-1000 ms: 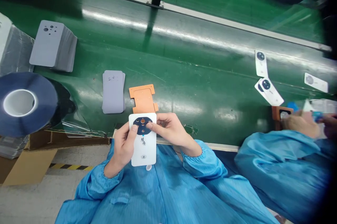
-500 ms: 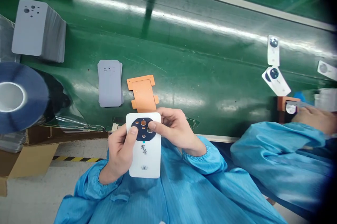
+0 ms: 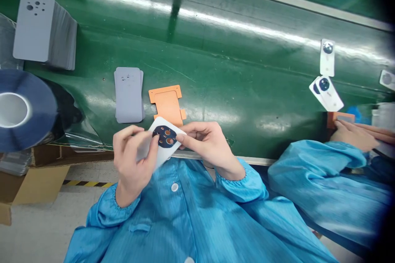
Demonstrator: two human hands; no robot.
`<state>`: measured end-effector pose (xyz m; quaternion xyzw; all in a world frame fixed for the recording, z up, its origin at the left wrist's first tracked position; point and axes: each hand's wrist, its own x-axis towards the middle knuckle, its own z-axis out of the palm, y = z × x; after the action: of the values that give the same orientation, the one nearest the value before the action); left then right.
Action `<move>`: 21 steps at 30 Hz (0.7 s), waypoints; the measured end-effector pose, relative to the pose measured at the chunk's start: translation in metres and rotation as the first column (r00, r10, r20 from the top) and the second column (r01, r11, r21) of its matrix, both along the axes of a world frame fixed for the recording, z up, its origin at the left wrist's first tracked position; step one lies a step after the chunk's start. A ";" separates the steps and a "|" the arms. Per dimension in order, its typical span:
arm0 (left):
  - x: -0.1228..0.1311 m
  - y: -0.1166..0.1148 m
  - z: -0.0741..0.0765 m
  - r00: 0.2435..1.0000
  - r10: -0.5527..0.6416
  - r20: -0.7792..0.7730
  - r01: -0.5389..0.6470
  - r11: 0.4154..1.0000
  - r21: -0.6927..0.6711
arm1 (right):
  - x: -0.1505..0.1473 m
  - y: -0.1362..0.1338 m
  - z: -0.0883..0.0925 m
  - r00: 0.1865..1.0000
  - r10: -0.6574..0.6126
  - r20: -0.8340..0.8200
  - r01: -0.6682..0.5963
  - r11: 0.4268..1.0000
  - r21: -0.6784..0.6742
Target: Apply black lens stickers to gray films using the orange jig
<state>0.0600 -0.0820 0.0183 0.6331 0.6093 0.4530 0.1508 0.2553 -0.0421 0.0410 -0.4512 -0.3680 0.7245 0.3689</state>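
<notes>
A white phone back panel [image 3: 160, 156] with a dark round camera area and several holes is held tilted at the table's front edge. My left hand [image 3: 132, 164] is closed about its left side, thumb on the front by the camera area, fingers curled at the far edge. With thumb and fingertips my right hand [image 3: 211, 147] pinches its upper right corner. Just beyond lies an orange jig plate [image 3: 168, 104], its near end partly covered by the panel. Left of that sits a small stack of grey phone-shaped sheets [image 3: 128, 98].
A tall stack of grey sheets [image 3: 33, 32] stands far left, behind a large film roll [image 3: 40, 110]. An open cardboard box [image 3: 40, 185] is below the table edge. At right, a co-worker's hand [image 3: 354, 135] is by an orange block [image 3: 331, 119]; white panels [image 3: 331, 96] lie beyond.
The white panel has risen and tilted, its lower end swinging left. My left fingers have lifted and shifted left. At right, the co-worker's hand has moved onto the orange block.
</notes>
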 end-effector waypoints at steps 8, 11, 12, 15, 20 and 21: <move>0.010 0.000 0.006 0.987 -0.137 -0.082 0.143 0.987 0.076 | -0.005 -0.011 -0.006 0.996 -0.089 -0.003 0.089 0.995 -0.035; 0.012 0.000 0.006 0.984 -0.159 -0.080 0.166 0.981 0.097 | -0.006 -0.015 -0.007 0.994 -0.109 0.013 0.109 0.993 -0.044; 0.013 -0.001 0.006 0.982 -0.167 -0.083 0.175 0.979 0.102 | -0.007 -0.015 -0.007 0.993 -0.117 0.016 0.117 0.992 -0.038; 0.014 -0.001 0.008 0.980 -0.172 -0.098 0.184 0.975 0.123 | -0.009 -0.017 -0.005 0.991 -0.130 0.016 0.129 0.991 0.021; 0.015 0.002 0.010 0.982 -0.153 -0.107 0.169 0.974 0.154 | -0.011 -0.018 -0.003 0.994 -0.108 0.016 0.104 0.982 0.160; 0.015 0.002 0.010 0.981 -0.162 -0.105 0.177 0.972 0.155 | -0.011 -0.019 -0.003 0.994 -0.106 0.025 0.100 0.979 0.180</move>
<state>0.0747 -0.0802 0.0286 0.7133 0.5199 0.4573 0.1083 0.2443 -0.0610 0.0382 -0.4471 -0.4139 0.6607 0.4385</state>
